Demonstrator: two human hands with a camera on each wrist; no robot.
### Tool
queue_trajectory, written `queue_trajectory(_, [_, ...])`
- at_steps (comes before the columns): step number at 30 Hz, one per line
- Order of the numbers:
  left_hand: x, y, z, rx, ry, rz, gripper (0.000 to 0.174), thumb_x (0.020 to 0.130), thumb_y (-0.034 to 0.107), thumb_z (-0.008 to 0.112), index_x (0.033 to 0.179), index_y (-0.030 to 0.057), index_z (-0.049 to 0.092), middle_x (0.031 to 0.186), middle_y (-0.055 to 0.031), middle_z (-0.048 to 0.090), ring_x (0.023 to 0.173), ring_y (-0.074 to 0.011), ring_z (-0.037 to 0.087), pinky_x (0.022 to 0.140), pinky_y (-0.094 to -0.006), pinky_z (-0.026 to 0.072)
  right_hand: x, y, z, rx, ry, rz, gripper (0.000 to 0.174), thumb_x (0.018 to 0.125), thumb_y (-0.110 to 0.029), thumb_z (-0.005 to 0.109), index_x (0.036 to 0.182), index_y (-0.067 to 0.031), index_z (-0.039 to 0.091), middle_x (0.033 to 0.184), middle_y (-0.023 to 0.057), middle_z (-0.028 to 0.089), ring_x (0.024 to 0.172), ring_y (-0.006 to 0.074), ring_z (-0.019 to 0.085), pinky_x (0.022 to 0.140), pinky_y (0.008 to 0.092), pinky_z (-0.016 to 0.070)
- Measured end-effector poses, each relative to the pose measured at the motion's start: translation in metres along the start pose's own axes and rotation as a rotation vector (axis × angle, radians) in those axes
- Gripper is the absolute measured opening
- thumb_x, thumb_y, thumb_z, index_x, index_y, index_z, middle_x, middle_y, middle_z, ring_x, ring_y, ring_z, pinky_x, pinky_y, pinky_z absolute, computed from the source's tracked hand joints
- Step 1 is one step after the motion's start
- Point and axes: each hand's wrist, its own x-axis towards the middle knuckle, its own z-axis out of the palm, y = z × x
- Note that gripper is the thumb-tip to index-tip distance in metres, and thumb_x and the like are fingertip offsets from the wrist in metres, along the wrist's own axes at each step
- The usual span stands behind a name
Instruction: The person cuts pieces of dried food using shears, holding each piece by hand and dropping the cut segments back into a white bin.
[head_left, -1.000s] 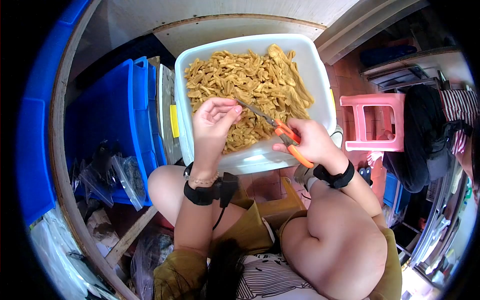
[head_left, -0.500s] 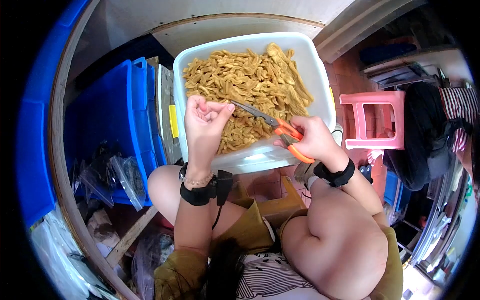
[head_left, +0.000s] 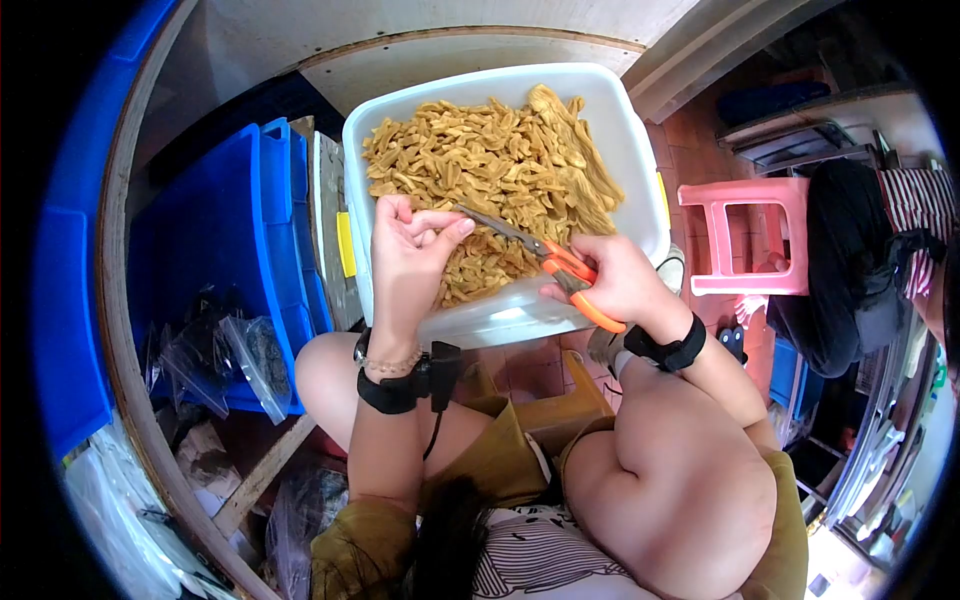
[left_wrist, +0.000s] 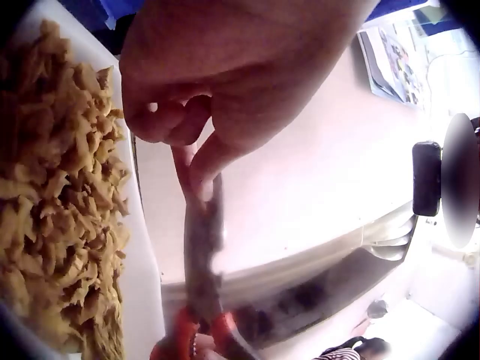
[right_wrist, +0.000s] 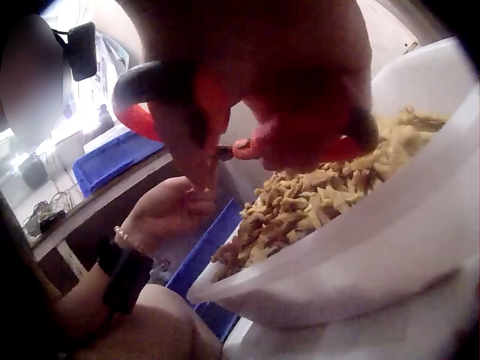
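Observation:
My right hand [head_left: 625, 280] grips orange-handled scissors [head_left: 567, 270], whose dark blades point left toward my left hand [head_left: 408, 250]. The left thumb and forefinger come together at the blade tips, as the scissor blades [left_wrist: 201, 251] in the left wrist view show. I cannot tell whether something small is pinched there. Both hands are over the near part of a white plastic tub [head_left: 640, 160]. Short yellow-brown strips of food [head_left: 440, 150] fill much of it, with longer strips [head_left: 565, 140] heaped along the right side. In the right wrist view, the right hand covers most of the scissors.
Blue crates [head_left: 215, 240] stand at the left, with clear plastic bags [head_left: 250, 360] hanging by them. To the right of the tub is a pink stool [head_left: 750, 235], with another person's dark clothing [head_left: 835, 270] beside it. A wooden panel [head_left: 480, 75] borders the far side.
Over the last second my left hand has shifted left, then slightly down. The scissors have moved slightly left with the right hand, their tips staying by the left fingertips.

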Motion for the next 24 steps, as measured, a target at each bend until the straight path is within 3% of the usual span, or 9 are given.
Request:
queue_trajectory(3, [0.002,-0.002,-0.004,0.03,-0.001,0.026,0.043,0.078,-0.007,0.066,0.088,0.0101,0.028,0.077,-0.0123,0.064,0.051,0.001,0.034,0.045,-0.0142,0.0274,0.0,0.001,0.001,0.025,0.023,0.007,0.056,0.065,-0.054,0.074,0.056,-0.0031,0.051,0.051,0.0148,0.051,0.05,0.0335,0.054,0.05,0.0381,0.0432])
queue_trajectory(5, [0.003,-0.001,-0.004,0.017,0.025,0.023,0.042,0.079,-0.007,0.066,0.088,0.0101,0.029,0.077,-0.0129,0.065,0.052,0.0008,0.036,0.046,-0.0142,0.0285,0.0,0.005,0.005,0.086,0.079,-0.033,0.039,0.067,-0.03,0.081,0.061,-0.0026,0.054,0.049,0.008,0.044,0.044,0.0157,0.039,0.045,0.0298,0.0366])
queue_trajectory(12, [0.003,0.001,-0.004,-0.025,0.019,-0.001,0.038,0.079,-0.007,0.066,0.089,0.0089,0.033,0.083,-0.0132,0.064,0.056,-0.0005,0.041,0.05,-0.0143,0.0313,0.001,0.007,0.007,0.058,0.097,-0.012,0.038,0.067,-0.03,0.081,0.061,-0.002,0.056,0.049,0.0077,0.047,0.043,0.014,0.04,0.045,0.029,0.0381])
queue_trajectory(15, [0.001,0.005,-0.002,-0.005,0.044,-0.059,0.027,0.081,-0.004,0.064,0.098,0.0043,0.045,0.085,-0.008,0.062,0.061,-0.0003,0.044,0.052,-0.0143,0.0337,0.002,0.005,0.006,0.049,0.111,-0.021,0.038,0.067,-0.03,0.081,0.062,-0.0018,0.056,0.049,0.0074,0.047,0.044,0.0132,0.041,0.045,0.0289,0.0384])
queue_trajectory(17, [0.003,0.006,-0.007,0.154,-0.055,-0.024,0.026,0.084,0.0,0.062,0.109,0.0012,0.053,0.086,-0.0029,0.058,0.065,-0.0006,0.047,0.057,-0.0142,0.0371,0.001,0.0,0.002,0.135,0.133,0.072,0.051,0.067,-0.048,0.076,0.058,-0.003,0.053,0.05,0.0115,0.05,0.048,0.0266,0.052,0.051,0.0341,0.0432])
queue_trajectory(18, [0.003,0.006,-0.007,0.154,-0.056,-0.022,0.026,0.084,0.0,0.062,0.109,0.0012,0.053,0.086,-0.0029,0.058,0.065,-0.0006,0.047,0.057,-0.0142,0.0371,0.001,0.0,0.0,0.135,0.135,0.072,0.051,0.067,-0.048,0.076,0.058,-0.003,0.053,0.05,0.0115,0.05,0.048,0.0266,0.052,0.051,0.0341,0.0432])
queue_trajectory(21, [0.003,0.007,-0.008,0.269,-0.063,-0.02,0.029,0.086,0.003,0.06,0.114,0.0004,0.054,0.086,-0.0004,0.055,0.068,-0.0008,0.049,0.062,-0.0135,0.0388,0.001,0.004,-0.001,0.09,0.159,0.131,0.05,0.065,-0.046,0.078,0.059,-0.0027,0.053,0.051,0.011,0.049,0.048,0.0238,0.051,0.05,0.0329,0.0424])
queue_trajectory(23, [0.003,0.004,-0.008,0.189,-0.044,-0.005,0.027,0.086,0.003,0.059,0.113,0.0003,0.054,0.097,-0.0025,0.057,0.074,-0.0026,0.05,0.068,-0.0148,0.0407,0.002,0.008,0.0,0.109,0.227,0.156,0.042,0.067,-0.028,0.081,0.06,-0.0027,0.048,0.05,0.0024,0.04,0.051,0.0086,0.036,0.047,0.0267,0.0355])
queue_trajectory(24, [0.002,0.006,-0.007,0.188,-0.045,-0.004,0.027,0.086,0.003,0.059,0.113,0.0003,0.054,0.097,-0.0025,0.057,0.074,-0.0026,0.05,0.068,-0.0148,0.0407,0.003,0.013,0.002,0.108,0.228,0.156,0.042,0.067,-0.028,0.081,0.06,-0.0027,0.048,0.05,0.0024,0.04,0.051,0.0086,0.036,0.047,0.0267,0.0355])
